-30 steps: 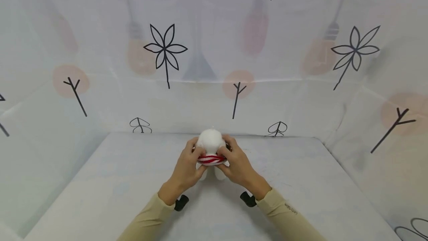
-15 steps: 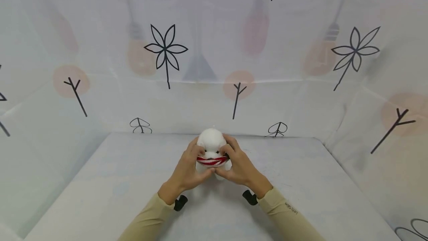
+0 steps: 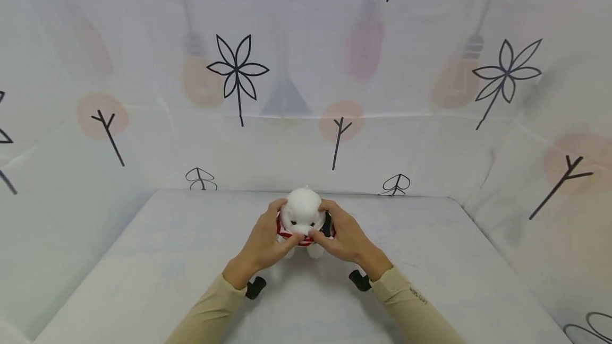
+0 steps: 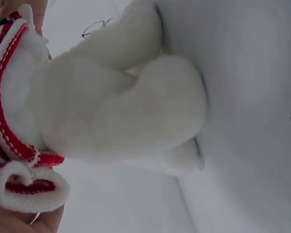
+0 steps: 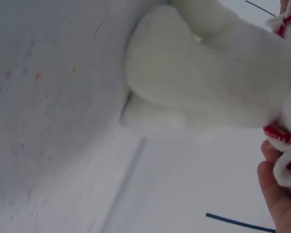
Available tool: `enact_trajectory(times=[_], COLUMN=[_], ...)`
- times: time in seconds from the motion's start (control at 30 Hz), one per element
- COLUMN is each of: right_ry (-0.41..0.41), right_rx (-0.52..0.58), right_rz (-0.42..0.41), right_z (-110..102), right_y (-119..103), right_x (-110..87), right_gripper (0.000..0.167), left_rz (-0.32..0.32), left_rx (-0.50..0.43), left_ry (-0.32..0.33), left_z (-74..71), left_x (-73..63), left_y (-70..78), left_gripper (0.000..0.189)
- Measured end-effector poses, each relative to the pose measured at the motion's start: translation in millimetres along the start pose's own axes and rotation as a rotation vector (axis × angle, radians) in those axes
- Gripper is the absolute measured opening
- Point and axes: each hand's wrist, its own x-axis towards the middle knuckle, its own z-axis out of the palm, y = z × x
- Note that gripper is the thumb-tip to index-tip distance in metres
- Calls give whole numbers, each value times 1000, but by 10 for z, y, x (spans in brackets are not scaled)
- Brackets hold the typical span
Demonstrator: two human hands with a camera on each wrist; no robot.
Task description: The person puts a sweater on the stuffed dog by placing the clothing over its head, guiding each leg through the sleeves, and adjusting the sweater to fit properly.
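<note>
A white plush animal [image 3: 303, 208] with dark eyes stands on the table, its face toward the camera. A red-and-white knitted doll sweater [image 4: 14, 141] is bunched round it just below the head, with a dark patch at the right. My left hand [image 3: 266, 240] grips the sweater at one side, its thumb near the muzzle. On the other side my right hand [image 3: 348, 237] holds the sweater, its thumb also by the muzzle. Both wrist views show the plush body and legs bare below the knit, and a rolled white sleeve cuff [image 5: 288, 170] beside my right fingers.
The table [image 3: 191, 280] has a pale cover. Its far edge lies just behind the plush animal. Patterned white cloth walls [image 3: 296, 68] rise at the back and both sides. Black wrist-worn devices [image 3: 359, 280] stick out under the forearms.
The knitted band has slid down from across the plush animal's face to below its head, so the eyes show. Both hands have moved down slightly with it, and the head has tilted up.
</note>
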Motion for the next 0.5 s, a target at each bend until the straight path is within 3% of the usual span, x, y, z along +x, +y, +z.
enact_trajectory(times=[0.23, 0.5], right_ry=[-47, -17], right_rx=[-65, -149], right_rz=[12, -19], right_z=[-25, 15], right_y=[66, 107], right_x=[-22, -31], right_gripper=[63, 71], left_rz=[2, -6], left_rx=[46, 34], left_ry=[-51, -55], left_z=[-32, 1], left_x=[0, -20], left_y=[-29, -83], left_gripper=[90, 93])
